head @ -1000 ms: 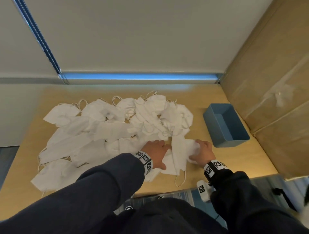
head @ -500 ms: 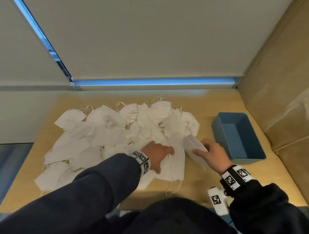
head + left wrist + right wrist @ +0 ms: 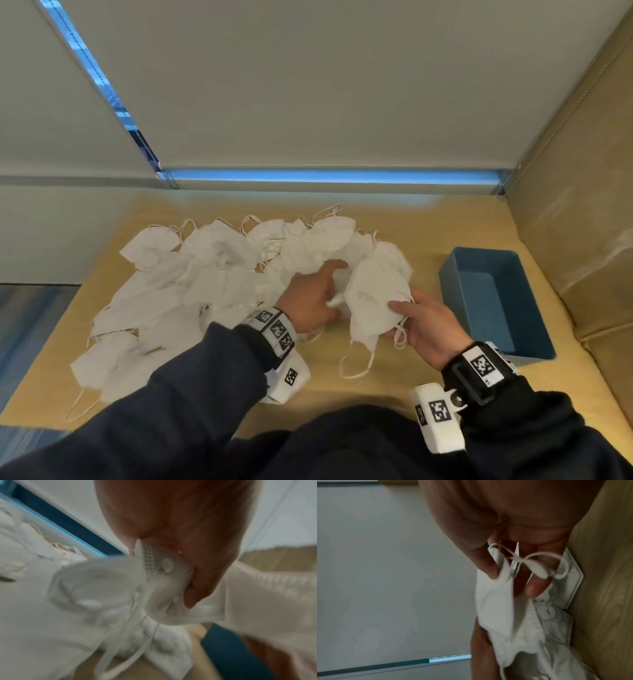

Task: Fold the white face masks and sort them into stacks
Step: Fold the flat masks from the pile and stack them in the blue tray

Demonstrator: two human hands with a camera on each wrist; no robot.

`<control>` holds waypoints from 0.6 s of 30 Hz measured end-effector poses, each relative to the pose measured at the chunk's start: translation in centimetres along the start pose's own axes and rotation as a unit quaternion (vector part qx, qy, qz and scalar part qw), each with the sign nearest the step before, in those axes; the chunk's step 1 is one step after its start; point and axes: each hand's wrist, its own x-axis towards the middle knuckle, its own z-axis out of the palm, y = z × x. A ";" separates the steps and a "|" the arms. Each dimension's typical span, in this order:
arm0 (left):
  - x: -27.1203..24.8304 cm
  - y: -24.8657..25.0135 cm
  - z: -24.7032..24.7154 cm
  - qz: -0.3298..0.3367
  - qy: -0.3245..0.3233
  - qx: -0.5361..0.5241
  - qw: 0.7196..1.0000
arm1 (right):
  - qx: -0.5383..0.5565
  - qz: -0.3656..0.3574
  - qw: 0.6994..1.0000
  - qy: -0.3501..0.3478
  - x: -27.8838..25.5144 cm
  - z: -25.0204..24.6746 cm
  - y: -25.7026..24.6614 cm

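Your right hand (image 3: pixel 430 325) pinches a white face mask (image 3: pixel 375 298) at its right end, thumb on top, holding it raised off the surface (image 3: pixel 421 240) with an ear loop dangling below. The mask's long axis runs away from you, tilted slightly right, and it sits between your two hands. Your left hand (image 3: pixel 313 298) lies just beside its left edge, fingers curled on a second mask (image 3: pixel 164 577) from the loose pile of masks (image 3: pixel 191 291). So the fold line probably lies nearer your left hand; the blue bin (image 3: pixel 493 301) waits off to the right.
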 end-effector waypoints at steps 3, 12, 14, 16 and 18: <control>-0.7 -0.7 -3.2 -0.045 0.081 -0.109 0.990 | -0.024 -0.001 1.000 -0.005 0.2 0.6 0.3; -4.6 -3.6 -6.1 -0.176 0.165 -0.251 0.938 | -0.100 0.029 0.994 0.018 1.5 1.4 2.0; -5.4 -2.8 -7.0 -0.175 0.190 -0.268 0.928 | -0.109 0.029 0.994 0.012 1.7 1.4 2.0; -6.0 -1.1 -7.9 -0.162 0.194 -0.303 0.919 | -0.104 0.021 0.994 0.001 1.7 1.6 1.7; -6.5 0.9 -8.9 -0.128 0.178 -0.358 0.908 | -0.089 0.006 0.996 -0.009 1.6 2.1 1.2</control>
